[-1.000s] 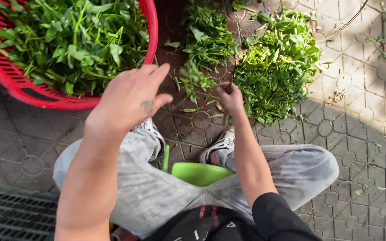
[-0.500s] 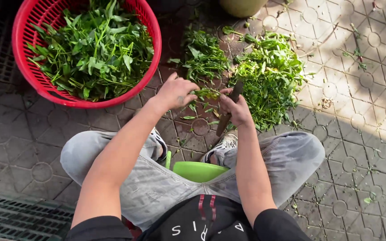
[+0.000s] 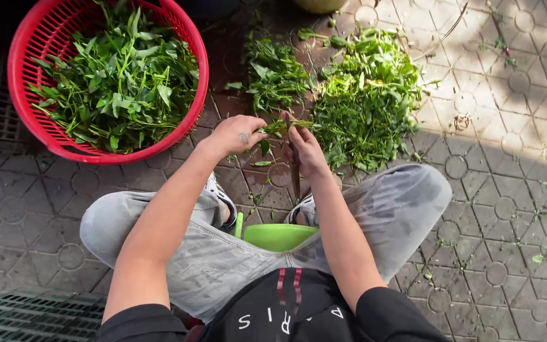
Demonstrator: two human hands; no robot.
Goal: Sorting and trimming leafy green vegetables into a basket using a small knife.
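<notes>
Your left hand (image 3: 234,134) has come off the red basket (image 3: 33,50) and now pinches a green stem (image 3: 280,126) with your right hand (image 3: 308,152), which also grips a knife (image 3: 295,180).

To my left a red basket (image 3: 192,76) sits on the patterned paving (image 3: 501,209), heaped with leafy greens (image 3: 115,82). Further out, a small pile of dark green leaves (image 3: 276,73) lies just beside a bigger, lighter heap of cut stems (image 3: 371,101). Under me shows a green stool (image 3: 276,235). A grate (image 3: 26,316) lies at the lower left.
</notes>
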